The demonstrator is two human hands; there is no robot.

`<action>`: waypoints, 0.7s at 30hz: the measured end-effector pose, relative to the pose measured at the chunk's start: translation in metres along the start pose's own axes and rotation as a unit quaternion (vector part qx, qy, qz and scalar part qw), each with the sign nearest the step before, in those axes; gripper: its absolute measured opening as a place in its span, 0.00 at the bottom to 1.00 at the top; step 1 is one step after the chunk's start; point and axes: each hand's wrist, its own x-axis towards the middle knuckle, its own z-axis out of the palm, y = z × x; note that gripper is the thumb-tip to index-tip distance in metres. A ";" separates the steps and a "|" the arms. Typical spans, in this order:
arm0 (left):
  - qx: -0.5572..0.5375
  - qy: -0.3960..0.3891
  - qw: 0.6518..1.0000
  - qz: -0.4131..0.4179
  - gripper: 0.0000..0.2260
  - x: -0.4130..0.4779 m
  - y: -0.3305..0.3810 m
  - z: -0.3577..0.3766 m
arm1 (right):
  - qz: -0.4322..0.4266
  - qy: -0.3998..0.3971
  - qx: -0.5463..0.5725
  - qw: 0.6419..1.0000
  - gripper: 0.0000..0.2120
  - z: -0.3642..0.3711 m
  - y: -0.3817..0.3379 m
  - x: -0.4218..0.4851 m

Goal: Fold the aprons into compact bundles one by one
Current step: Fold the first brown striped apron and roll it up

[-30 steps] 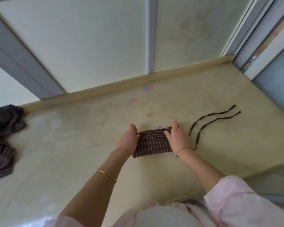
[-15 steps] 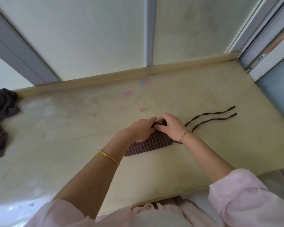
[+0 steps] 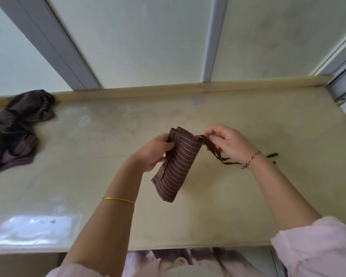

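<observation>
Above the middle of the beige table (image 3: 248,206), a folded striped apron (image 3: 178,166) hangs lifted off the surface, its long narrow body tilted so the lower corner points down toward the near edge. The left hand (image 3: 158,150) grips the upper end of the fold, thumb across the front and fingers curled behind the layered edge. The right hand (image 3: 226,142) pinches the dark apron ties (image 3: 212,148) right where they leave the top corner of the bundle; the ties trail away under the wrist to lie on the table, with their ends showing beyond the right forearm.

The folding itself looks finished for this piece, and the step in hand seems to be securing it: the ties are gathered ready to wind round the bundle. The next move calls for the left hand to keep the layers squeezed together so they do not slip apart, while the right hand draws the ties taut and carries them round the striped body, then tucks or knots the ends. Whether both ties sit between the fingertips, or only one, is hard to tell, since that part is slightly blurred.

At the far left of the table, a heap of unfolded aprons (image 3: 14,128) lies crumpled against the back ledge, well apart from the hands and not yet dealt with.
</observation>
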 end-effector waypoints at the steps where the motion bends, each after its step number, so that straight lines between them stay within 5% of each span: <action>1: -0.019 0.003 1.000 -0.003 0.14 -0.001 0.000 -0.005 | 0.001 -0.002 0.016 1.000 0.09 0.004 -0.002 -0.001; 6: -0.124 -0.002 0.992 -0.025 0.13 -0.005 -0.003 -0.020 | 0.001 -0.001 0.128 0.992 0.05 0.019 -0.015 -0.002; 15: -0.290 -0.177 0.938 -0.065 0.11 -0.003 -0.005 -0.040 | -0.036 0.178 0.020 0.983 0.07 0.047 -0.041 0.042; 21: -0.316 -0.204 0.923 -0.083 0.06 0.012 -0.009 -0.057 | -0.036 0.128 0.082 0.988 0.12 0.067 -0.046 0.056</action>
